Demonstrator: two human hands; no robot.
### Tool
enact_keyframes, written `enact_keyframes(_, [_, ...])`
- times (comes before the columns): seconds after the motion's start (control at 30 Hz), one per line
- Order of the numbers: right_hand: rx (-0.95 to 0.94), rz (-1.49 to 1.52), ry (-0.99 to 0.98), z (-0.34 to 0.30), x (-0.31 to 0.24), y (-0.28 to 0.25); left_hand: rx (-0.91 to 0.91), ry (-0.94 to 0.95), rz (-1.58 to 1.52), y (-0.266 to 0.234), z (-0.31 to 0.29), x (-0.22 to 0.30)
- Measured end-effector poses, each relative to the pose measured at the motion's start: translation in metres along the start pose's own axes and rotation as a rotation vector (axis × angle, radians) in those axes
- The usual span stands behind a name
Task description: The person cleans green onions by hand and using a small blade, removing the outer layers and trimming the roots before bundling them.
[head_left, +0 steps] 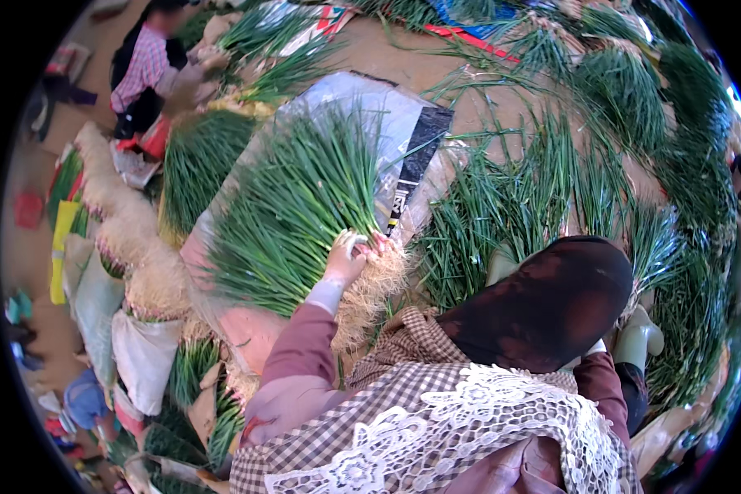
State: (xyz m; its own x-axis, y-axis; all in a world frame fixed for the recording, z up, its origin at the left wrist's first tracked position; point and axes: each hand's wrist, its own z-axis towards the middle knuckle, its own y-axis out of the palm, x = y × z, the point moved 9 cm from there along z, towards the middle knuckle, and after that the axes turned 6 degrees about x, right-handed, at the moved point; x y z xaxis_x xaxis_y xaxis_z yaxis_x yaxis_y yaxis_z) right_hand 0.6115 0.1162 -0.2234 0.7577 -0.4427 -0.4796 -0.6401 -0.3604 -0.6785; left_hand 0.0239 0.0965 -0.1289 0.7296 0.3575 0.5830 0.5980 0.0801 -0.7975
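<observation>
My left hand (347,258), in a pale glove, is closed around the reddish bulb ends of some spring onions (379,244). They lie at the edge of a large fanned heap of spring onions (305,189), whose green leaves point away and left. Pale stringy roots (375,284) hang toward me beside that hand. Under the heap is a grey-white plastic sheet (333,89). My right forearm (598,383) runs behind my dark-clothed knee. Only a bit of white shows at its wrist; the fingers are hidden.
Loose spring onions (502,198) cover the ground ahead and right, around my pale green boots (640,336). Stuffed sacks (144,358) and root-ended bundles (152,267) line the left. Another person in a checked shirt (144,66) sits at the far left.
</observation>
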Motion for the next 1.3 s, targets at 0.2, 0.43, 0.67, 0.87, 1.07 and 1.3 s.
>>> enact_keyframes(0.2, [0.047,-0.150,-0.151,0.015,-0.015,0.026,0.114,0.130,-0.155,-0.004,-0.013,0.038])
enact_keyframes(0.43, [-0.361,0.154,-0.205,0.010,0.063,0.133,-0.267,0.580,-0.198,0.119,0.031,0.274])
enact_keyframes(0.67, [-0.208,0.132,0.112,0.009,-0.023,-0.008,-0.727,0.855,0.011,0.269,0.044,0.334])
enact_keyframes(0.87, [0.272,0.263,-0.015,0.092,-0.016,-0.089,-0.683,0.951,0.260,0.307,0.063,0.297])
enact_keyframes(1.07, [0.454,-0.397,0.169,0.138,-0.034,-0.107,-0.508,0.850,0.169,0.260,0.075,0.263])
enact_keyframes(1.3, [0.693,-0.279,-0.220,0.121,-0.117,-0.191,-0.401,0.750,0.000,0.244,0.084,0.304])
